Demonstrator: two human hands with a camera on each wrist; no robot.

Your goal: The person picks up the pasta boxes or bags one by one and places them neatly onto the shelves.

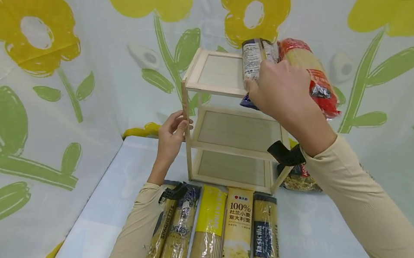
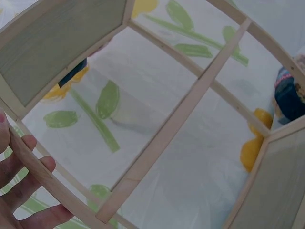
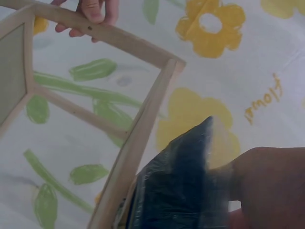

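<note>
A three-tier wooden shelf (image 1: 220, 72) stands on the table against the backdrop. My left hand (image 1: 172, 135) holds its left upright, and in the left wrist view the fingers (image 2: 28, 176) wrap around the wooden bar. Above the top tier, my right hand (image 1: 284, 89) grips a plastic pasta packet (image 1: 251, 60) with white printed text and a dark blue end. That blue end (image 3: 176, 181) juts past the shelf's edge in the right wrist view. Right beside it, a red-and-yellow pasta bag (image 1: 303, 56) lies on the top tier, partly hidden by my right hand.
Several long spaghetti packets lie side by side before the shelf, among them a yellow packet (image 1: 211, 216), a cream packet (image 1: 238, 233) and a dark-labelled packet (image 1: 266, 246). Behind the shelf's lower right sits another pasta bag (image 1: 302, 181). A flower-printed cloth (image 1: 104, 45) hangs behind.
</note>
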